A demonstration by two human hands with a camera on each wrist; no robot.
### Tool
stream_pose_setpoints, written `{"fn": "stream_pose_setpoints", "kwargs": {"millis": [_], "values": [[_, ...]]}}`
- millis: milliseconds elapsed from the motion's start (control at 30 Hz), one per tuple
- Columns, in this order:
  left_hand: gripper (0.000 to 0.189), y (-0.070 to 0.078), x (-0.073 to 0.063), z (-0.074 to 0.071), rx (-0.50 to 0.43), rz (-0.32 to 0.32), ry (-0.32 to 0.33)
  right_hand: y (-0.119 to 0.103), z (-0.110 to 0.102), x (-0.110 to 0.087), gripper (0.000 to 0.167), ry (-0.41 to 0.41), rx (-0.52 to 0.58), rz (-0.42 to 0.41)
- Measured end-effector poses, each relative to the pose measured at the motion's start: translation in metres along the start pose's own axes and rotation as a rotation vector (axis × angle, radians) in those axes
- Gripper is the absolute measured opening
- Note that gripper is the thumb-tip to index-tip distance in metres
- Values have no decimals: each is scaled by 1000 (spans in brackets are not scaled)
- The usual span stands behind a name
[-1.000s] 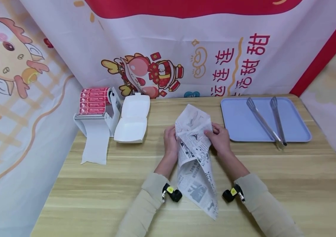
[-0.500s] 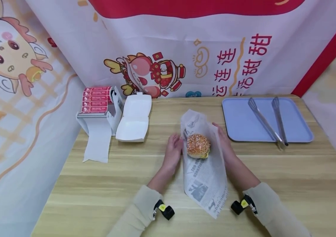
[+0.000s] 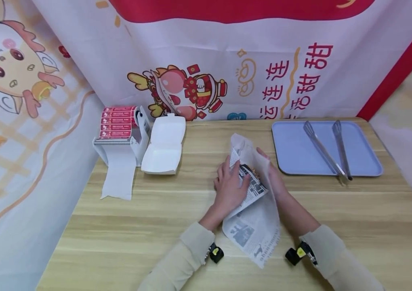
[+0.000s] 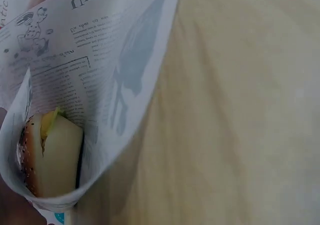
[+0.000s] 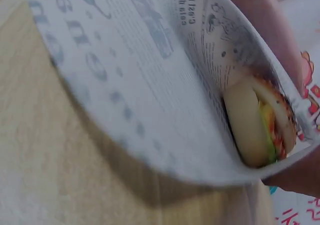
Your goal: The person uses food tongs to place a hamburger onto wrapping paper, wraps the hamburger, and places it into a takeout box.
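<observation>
A burger with a sesame bun (image 3: 255,173) lies in a sheet of newspaper-print wrapping paper (image 3: 251,238), mostly covered in the head view. Its cut-open side shows in the left wrist view, where the bun (image 4: 55,157) has yellow and green filling at its edge. My left hand (image 3: 230,188) rests over the left flap, fingers spread and pressing the paper across the burger. My right hand (image 3: 276,182) is against the outside of the raised right side, its fingers partly hidden behind the sheet. In the right wrist view the paper (image 5: 145,85) curves around the burger (image 5: 260,120).
On the left stand a label dispenser (image 3: 120,133) with red stickers and an open white takeaway box (image 3: 164,145). A blue tray (image 3: 300,157) with metal tongs (image 3: 324,147) lies at the back right. A printed cloth wall (image 3: 228,72) rises behind the wooden table (image 3: 137,230).
The paper first covered the burger, then was opened to expose it. Now my left hand has moved right and folded the left flap over it. The right hand stays at the right side.
</observation>
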State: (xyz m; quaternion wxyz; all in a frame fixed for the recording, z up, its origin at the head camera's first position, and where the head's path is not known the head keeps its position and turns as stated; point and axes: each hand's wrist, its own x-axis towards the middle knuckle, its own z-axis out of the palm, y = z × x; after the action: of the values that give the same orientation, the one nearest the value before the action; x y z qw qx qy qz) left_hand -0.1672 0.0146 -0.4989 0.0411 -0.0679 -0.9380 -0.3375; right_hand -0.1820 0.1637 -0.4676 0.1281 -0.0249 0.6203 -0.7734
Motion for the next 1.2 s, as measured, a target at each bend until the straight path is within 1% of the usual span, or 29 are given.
{"fn": "stream_pose_setpoints", "kwargs": {"millis": [33, 67, 100, 167, 200, 300, 333, 433, 467, 533, 633, 700, 733, 800, 833, 900, 967, 1033, 1100, 1167, 1200], "values": [[59, 1, 0, 1, 16, 8, 12, -6, 7, -4, 57, 16, -84, 4], [60, 2, 1, 1, 17, 8, 28, -7, 11, -6, 57, 21, -174, -8], [57, 3, 1, 2, 7, 4, 46, -7, 13, -6, 56, 33, -265, -29], [52, 3, 2, 4, -33, 20, 88, -1, 17, -4, 55, 54, -424, -76], [49, 2, 3, 4, -73, 16, 105, 2, 18, -1, 55, 67, -489, -82], [44, -2, 4, 5, -283, -27, 132, 13, 21, 3, 55, 99, -667, -113], [45, -4, 5, 4, -338, -24, 137, 15, 23, 4, 54, 104, -713, -129], [48, -9, 6, 1, -520, -73, 144, 22, 26, 6, 54, 113, -844, -183], [47, -12, 6, 0, -546, -71, 144, 24, 27, 6, 54, 114, -888, -201], [51, -16, 7, -2, -585, -69, 163, 25, 30, 5, 54, 118, -1006, -229], [58, -21, 8, -4, -654, -103, 186, 26, 34, 3, 55, 133, -1204, -247], [57, -23, 10, -5, -682, -123, 198, 26, 37, 2, 56, 152, -1312, -245], [55, -24, 10, -6, -693, -142, 194, 26, 39, 2, 56, 165, -1346, -247], [48, -25, 10, -8, -720, -171, 168, 27, 40, 2, 55, 191, -1374, -255], [44, -27, 9, -9, -723, -183, 154, 28, 40, 3, 54, 205, -1370, -265], [37, -30, 8, -12, -722, -210, 113, 28, 40, 4, 52, 232, -1347, -295], [36, -34, 4, -17, -701, -211, 58, 29, 40, 5, 50, 250, -1310, -310], [38, -37, 0, -21, -651, -193, -12, 28, 39, 6, 48, 257, -1259, -304], [43, -39, -4, -24, -598, -152, -75, 25, 37, 7, 45, 254, -1208, -273], [49, -39, -6, -25, -564, -110, -113, 21, 35, 8, 44, 236, -1142, -227], [51, -38, -7, -24, -549, -89, -113, 19, 34, 8, 43, 223, -1110, -205]]}}
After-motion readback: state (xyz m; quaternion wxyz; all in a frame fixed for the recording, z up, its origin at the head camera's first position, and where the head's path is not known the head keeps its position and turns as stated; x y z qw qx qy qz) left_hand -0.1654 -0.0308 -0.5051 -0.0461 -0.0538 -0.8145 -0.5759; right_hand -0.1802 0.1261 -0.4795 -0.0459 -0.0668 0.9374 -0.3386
